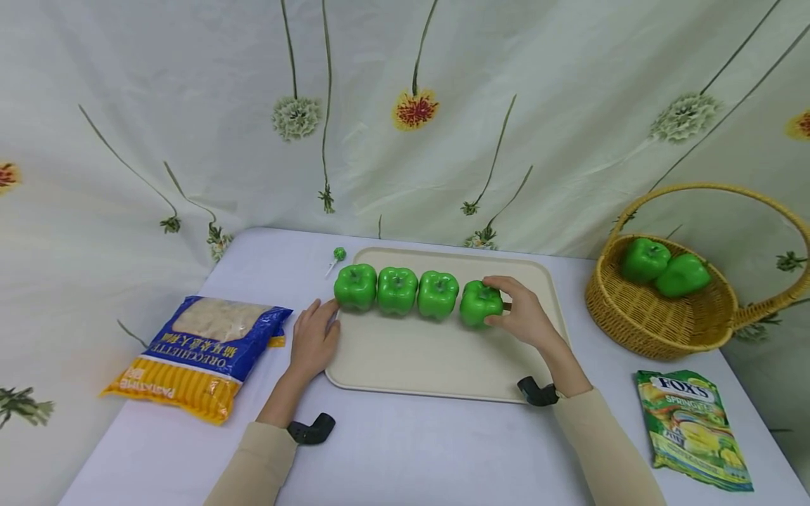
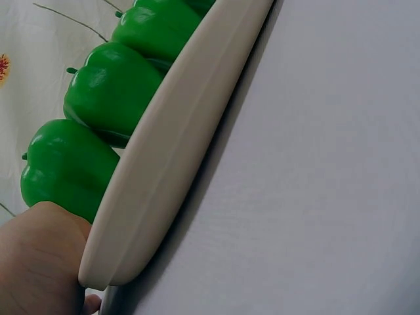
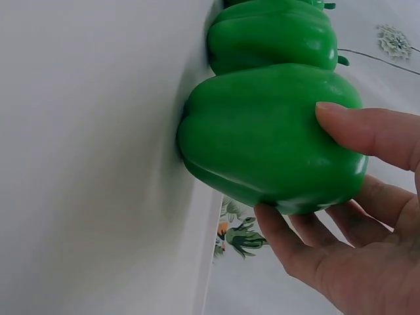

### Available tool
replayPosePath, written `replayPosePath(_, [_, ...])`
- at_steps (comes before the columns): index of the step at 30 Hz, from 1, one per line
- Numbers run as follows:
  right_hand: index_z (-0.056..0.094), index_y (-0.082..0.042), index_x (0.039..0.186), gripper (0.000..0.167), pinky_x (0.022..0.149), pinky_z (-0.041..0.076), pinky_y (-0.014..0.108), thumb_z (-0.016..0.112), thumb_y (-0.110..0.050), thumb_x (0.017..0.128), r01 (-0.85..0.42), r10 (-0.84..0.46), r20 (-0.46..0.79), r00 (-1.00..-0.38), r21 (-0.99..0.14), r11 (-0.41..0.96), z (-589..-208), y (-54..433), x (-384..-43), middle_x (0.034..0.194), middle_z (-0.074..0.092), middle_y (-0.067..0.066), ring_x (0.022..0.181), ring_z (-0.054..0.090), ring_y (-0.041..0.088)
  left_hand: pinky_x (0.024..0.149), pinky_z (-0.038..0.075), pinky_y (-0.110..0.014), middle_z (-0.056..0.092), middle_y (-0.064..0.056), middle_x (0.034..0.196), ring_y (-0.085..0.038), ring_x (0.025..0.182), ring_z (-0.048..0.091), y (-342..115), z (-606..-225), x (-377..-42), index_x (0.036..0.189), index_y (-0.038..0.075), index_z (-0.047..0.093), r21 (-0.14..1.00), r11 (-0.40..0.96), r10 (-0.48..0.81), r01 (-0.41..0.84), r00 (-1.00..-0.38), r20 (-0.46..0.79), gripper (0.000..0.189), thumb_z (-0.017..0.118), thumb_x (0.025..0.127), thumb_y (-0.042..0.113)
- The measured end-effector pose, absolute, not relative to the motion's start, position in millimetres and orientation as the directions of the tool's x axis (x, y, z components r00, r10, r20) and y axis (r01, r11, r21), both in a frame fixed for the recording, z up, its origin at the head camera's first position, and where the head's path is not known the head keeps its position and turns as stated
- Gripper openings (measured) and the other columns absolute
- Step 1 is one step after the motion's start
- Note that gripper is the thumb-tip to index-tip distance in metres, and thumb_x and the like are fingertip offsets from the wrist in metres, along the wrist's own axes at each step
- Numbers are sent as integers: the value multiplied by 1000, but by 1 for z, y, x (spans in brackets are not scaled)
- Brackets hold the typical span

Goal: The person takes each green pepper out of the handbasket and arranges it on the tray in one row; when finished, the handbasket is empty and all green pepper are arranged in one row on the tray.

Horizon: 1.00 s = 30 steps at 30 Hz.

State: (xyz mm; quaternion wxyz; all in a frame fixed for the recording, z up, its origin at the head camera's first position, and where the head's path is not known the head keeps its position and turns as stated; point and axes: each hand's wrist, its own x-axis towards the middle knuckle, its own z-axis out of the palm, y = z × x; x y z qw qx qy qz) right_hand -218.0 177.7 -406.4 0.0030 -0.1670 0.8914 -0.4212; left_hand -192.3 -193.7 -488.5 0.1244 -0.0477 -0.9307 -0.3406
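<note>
Several green bell peppers stand in a row along the far side of a beige tray [image 1: 436,358]. At the row's right end, my right hand [image 1: 522,313] holds a green bell pepper [image 1: 479,303] between thumb and fingers. The right wrist view shows this held pepper [image 3: 269,141] close against its neighbour [image 3: 275,36], its base at the tray surface. My left hand [image 1: 313,341] rests at the tray's left edge, beside the leftmost pepper [image 1: 356,287]. In the left wrist view, part of the left hand [image 2: 42,256] lies by the tray corner; most of its fingers are hidden.
A wicker basket [image 1: 633,330] with two green peppers [image 1: 682,275] stands at the right. A Fox's candy bag [image 1: 692,429] lies in front of it. On the left lies an orecchiette pasta bag [image 1: 202,351]. A green lollipop [image 1: 339,254] is behind the tray's left corner.
</note>
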Motion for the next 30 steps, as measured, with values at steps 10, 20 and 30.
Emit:
replayPosePath(10, [49,6,137,67,99,49,55,74,12,75,-332,-334,160,-929,-759,560,-407,173,-221,145,46,21,133,44,43,116,14,-65,53,-22,140,-48,140,31,-192,-487,-191,136,-3,52,619,761,1,196,-954,301,43,48,94,5])
replayPosePath(20, [50,4,138,68,100,48,56,74,12,74,-351,-351,170,-921,-754,556,-407,174,-222,150,40,21,136,40,43,118,11,-62,51,-21,143,-46,143,28,-194,-486,-192,138,-2,51,623,765,3,164,-968,251,44,47,95,7])
replayPosePath(30, [47,1,140,69,102,44,60,78,-1,78,-387,-360,199,-911,-712,586,-392,196,-217,150,38,23,138,37,43,118,11,-63,52,-21,142,-46,143,29,-194,-488,-193,137,-2,51,627,759,7,178,-964,265,43,47,95,7])
